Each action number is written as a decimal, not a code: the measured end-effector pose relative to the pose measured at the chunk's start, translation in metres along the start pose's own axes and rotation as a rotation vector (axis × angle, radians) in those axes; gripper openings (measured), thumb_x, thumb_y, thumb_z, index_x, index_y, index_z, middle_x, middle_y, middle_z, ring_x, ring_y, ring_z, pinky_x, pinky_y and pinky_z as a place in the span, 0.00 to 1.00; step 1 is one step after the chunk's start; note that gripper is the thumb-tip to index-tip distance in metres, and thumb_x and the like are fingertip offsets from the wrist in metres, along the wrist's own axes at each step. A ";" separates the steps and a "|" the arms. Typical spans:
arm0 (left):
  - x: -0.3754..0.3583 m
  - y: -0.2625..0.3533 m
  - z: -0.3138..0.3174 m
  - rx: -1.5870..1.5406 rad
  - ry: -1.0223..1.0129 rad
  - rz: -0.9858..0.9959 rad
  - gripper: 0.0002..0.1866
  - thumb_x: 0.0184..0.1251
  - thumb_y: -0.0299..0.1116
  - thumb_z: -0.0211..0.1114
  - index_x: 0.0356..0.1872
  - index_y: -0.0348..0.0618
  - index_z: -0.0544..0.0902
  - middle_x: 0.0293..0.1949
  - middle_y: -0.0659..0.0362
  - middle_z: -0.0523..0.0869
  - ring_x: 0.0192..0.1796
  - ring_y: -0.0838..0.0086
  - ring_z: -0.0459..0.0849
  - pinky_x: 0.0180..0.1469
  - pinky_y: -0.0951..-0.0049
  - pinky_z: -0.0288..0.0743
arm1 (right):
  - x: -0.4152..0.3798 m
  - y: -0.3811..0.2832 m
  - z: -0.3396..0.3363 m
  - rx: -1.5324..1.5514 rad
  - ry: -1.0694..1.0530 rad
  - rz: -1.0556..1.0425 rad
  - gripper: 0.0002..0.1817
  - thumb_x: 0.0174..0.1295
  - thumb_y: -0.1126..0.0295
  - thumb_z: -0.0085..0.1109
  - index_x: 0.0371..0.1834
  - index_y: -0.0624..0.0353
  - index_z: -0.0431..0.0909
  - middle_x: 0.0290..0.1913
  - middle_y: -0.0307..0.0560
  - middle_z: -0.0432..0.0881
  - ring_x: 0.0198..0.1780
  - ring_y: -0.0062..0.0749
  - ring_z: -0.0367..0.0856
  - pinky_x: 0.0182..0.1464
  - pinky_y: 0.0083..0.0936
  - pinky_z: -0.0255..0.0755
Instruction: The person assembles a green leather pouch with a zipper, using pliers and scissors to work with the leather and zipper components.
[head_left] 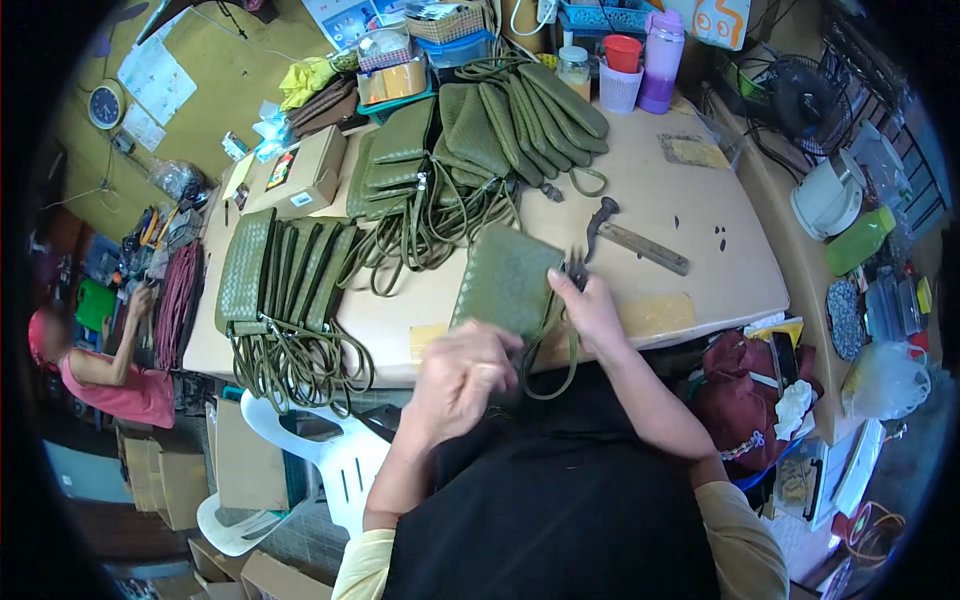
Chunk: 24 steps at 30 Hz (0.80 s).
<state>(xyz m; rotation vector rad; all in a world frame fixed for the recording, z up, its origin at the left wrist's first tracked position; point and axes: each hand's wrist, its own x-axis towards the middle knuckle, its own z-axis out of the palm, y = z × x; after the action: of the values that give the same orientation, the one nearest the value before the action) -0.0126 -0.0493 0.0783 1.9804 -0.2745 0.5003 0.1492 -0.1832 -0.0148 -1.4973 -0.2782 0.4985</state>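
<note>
Green pouch (508, 275), flat, rectangular, woven-textured, sits near-left of the hammer (642, 247); right hand (592, 308) pinches its hammer-side edge, thumb on top, probably to steady it, thin strap (573, 355) looping below. Left hand (465, 372), farther left of hammer, fingers curled, blurred, can't tell if gripping. Wood-handled hammer likely parked within reach; stacked pouches (252, 270) far left of it, presumably grouped.

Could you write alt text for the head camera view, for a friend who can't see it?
A person's right hand grips a green woven-patterned pouch by its edge at a worktable, with the blurred left hand near its lower edge. More green strapped pieces lie in piles to the left and beyond; a hammer lies to the right.
</note>
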 end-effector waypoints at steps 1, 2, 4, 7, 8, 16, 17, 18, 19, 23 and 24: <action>-0.006 -0.003 0.010 0.125 -0.049 -0.124 0.17 0.68 0.31 0.61 0.18 0.38 0.76 0.20 0.52 0.79 0.34 0.58 0.84 0.49 0.61 0.77 | 0.002 0.004 -0.013 -0.298 -0.080 -0.004 0.17 0.61 0.60 0.63 0.39 0.68 0.81 0.27 0.45 0.82 0.32 0.23 0.77 0.38 0.26 0.72; -0.015 -0.019 0.016 0.422 -0.121 -0.048 0.05 0.60 0.26 0.65 0.26 0.39 0.80 0.15 0.56 0.74 0.24 0.65 0.79 0.40 0.61 0.76 | 0.006 0.014 -0.024 -0.300 -0.077 0.009 0.17 0.61 0.60 0.63 0.39 0.68 0.81 0.27 0.45 0.82 0.32 0.23 0.77 0.38 0.26 0.72; -0.030 -0.022 0.025 0.336 -0.088 -0.417 0.08 0.61 0.25 0.64 0.41 0.40 0.80 0.14 0.59 0.69 0.19 0.69 0.71 0.29 0.66 0.71 | 0.009 0.017 -0.033 -0.556 -0.274 -0.094 0.17 0.57 0.63 0.65 0.42 0.67 0.81 0.30 0.53 0.83 0.35 0.36 0.82 0.43 0.32 0.74; -0.056 -0.043 0.022 0.408 0.140 -0.591 0.18 0.61 0.24 0.65 0.54 0.43 0.76 0.15 0.61 0.69 0.19 0.77 0.70 0.24 0.71 0.65 | -0.001 -0.008 -0.048 -0.809 -0.169 -0.270 0.16 0.56 0.63 0.65 0.42 0.64 0.82 0.36 0.57 0.84 0.43 0.50 0.83 0.49 0.38 0.75; -0.060 -0.048 0.018 0.407 0.214 -0.580 0.19 0.59 0.24 0.67 0.52 0.41 0.77 0.23 0.58 0.76 0.23 0.74 0.76 0.28 0.71 0.70 | -0.001 -0.011 -0.053 -0.848 -0.090 -0.374 0.16 0.57 0.62 0.65 0.42 0.63 0.82 0.38 0.58 0.84 0.44 0.52 0.83 0.50 0.40 0.75; -0.015 -0.059 0.047 0.533 0.046 -0.222 0.28 0.49 0.30 0.74 0.55 0.41 0.79 0.55 0.48 0.76 0.56 0.52 0.75 0.59 0.58 0.71 | -0.012 -0.036 -0.052 -1.109 -0.283 0.080 0.18 0.55 0.59 0.67 0.41 0.61 0.82 0.37 0.57 0.84 0.46 0.50 0.82 0.51 0.41 0.74; -0.007 -0.065 0.055 0.532 0.044 -0.220 0.28 0.49 0.30 0.74 0.55 0.41 0.79 0.55 0.48 0.76 0.56 0.52 0.75 0.59 0.58 0.71 | -0.011 -0.024 -0.054 -1.107 -0.249 0.001 0.18 0.53 0.59 0.67 0.40 0.61 0.82 0.37 0.56 0.84 0.46 0.51 0.82 0.51 0.42 0.74; 0.001 -0.070 0.062 0.673 -0.010 -0.243 0.34 0.48 0.33 0.75 0.61 0.42 0.74 0.60 0.48 0.72 0.56 0.51 0.75 0.58 0.59 0.71 | -0.010 -0.015 -0.056 -1.104 -0.215 -0.077 0.17 0.52 0.60 0.68 0.40 0.60 0.82 0.38 0.55 0.83 0.45 0.51 0.82 0.50 0.42 0.74; 0.006 -0.073 0.066 0.814 -0.064 -0.265 0.40 0.48 0.36 0.76 0.66 0.43 0.69 0.65 0.47 0.68 0.55 0.51 0.74 0.57 0.59 0.72 | -0.010 -0.010 -0.061 -1.104 -0.210 -0.076 0.17 0.52 0.60 0.68 0.40 0.60 0.82 0.38 0.55 0.83 0.45 0.51 0.82 0.50 0.42 0.74; 0.028 -0.066 0.054 0.754 -0.344 -0.388 0.44 0.50 0.35 0.71 0.72 0.45 0.62 0.71 0.48 0.62 0.58 0.47 0.73 0.68 0.54 0.65 | -0.003 -0.018 -0.071 -1.209 -0.121 -0.371 0.14 0.50 0.67 0.68 0.40 0.56 0.81 0.46 0.51 0.78 0.43 0.50 0.82 0.48 0.43 0.74; 0.031 -0.071 0.051 0.754 -0.348 -0.382 0.44 0.50 0.35 0.71 0.72 0.45 0.62 0.71 0.48 0.62 0.58 0.47 0.73 0.68 0.54 0.65 | -0.001 -0.026 -0.069 -1.257 -0.096 -0.430 0.14 0.49 0.70 0.67 0.41 0.55 0.81 0.49 0.48 0.76 0.42 0.49 0.82 0.46 0.42 0.75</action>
<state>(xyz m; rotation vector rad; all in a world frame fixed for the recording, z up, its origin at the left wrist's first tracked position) 0.0550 -0.0630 0.0163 2.7759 0.1102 -0.0137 0.1846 -0.2440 0.0061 -2.5185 -1.1019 -0.0165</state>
